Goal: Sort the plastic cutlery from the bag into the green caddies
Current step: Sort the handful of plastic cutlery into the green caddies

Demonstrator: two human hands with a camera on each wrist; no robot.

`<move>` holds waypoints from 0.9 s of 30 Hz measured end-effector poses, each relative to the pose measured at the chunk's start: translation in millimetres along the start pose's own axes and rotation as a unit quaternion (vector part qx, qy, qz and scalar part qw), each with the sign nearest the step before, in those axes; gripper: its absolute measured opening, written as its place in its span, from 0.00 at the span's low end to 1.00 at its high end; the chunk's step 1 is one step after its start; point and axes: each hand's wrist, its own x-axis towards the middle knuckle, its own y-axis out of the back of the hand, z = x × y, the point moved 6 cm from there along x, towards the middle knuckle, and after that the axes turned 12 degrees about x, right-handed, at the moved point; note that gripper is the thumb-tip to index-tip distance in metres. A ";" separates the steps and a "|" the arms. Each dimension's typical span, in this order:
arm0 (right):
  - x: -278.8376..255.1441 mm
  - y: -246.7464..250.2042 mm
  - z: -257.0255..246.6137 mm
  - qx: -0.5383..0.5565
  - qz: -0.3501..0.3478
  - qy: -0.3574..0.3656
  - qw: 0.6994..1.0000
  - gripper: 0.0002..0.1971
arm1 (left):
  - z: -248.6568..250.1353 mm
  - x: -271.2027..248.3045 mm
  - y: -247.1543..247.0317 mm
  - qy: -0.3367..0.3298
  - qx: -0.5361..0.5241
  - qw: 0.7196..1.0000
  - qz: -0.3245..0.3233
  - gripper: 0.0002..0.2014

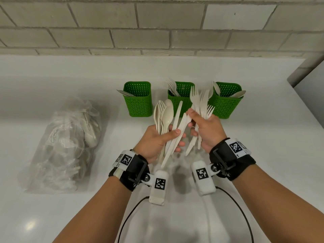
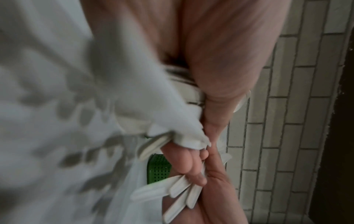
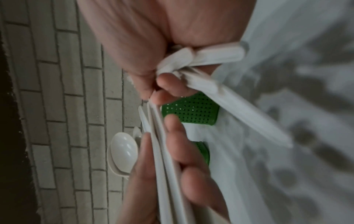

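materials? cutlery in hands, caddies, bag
Cutlery: looks like matte off-white plastic, thin moulded handles, no metallic shine.
Caddies: green plastic, probably rigid, walls perforated in a regular hole grid.
Bag: thin clear plastic film, crinkled and glossy, contents visible through it.

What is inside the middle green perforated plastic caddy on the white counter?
The middle green perforated caddy holds white plastic forks, tines up, leaning at its left rim. Their handles and the caddy's bottom are hidden by its wall and by the cutlery held in front.
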 end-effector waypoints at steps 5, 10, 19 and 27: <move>-14.6 -16.2 -3.0 -0.073 -0.087 -0.010 0.994 0.09 | -0.1 2.1 1.2 -0.020 -0.018 0.999 0.037 0.05; -24.8 -25.9 5.5 -0.087 -0.116 -0.050 0.988 0.14 | 1.8 3.3 0.4 -0.050 -0.006 0.998 0.025 0.09; -0.4 0.0 -8.5 -0.124 0.034 0.038 0.991 0.17 | -9.6 0.4 8.8 0.029 -0.014 0.999 0.026 0.09; -16.2 -25.7 -12.3 -0.373 -0.273 0.167 0.871 0.11 | -8.8 -1.0 9.4 0.070 0.023 0.995 -0.063 0.12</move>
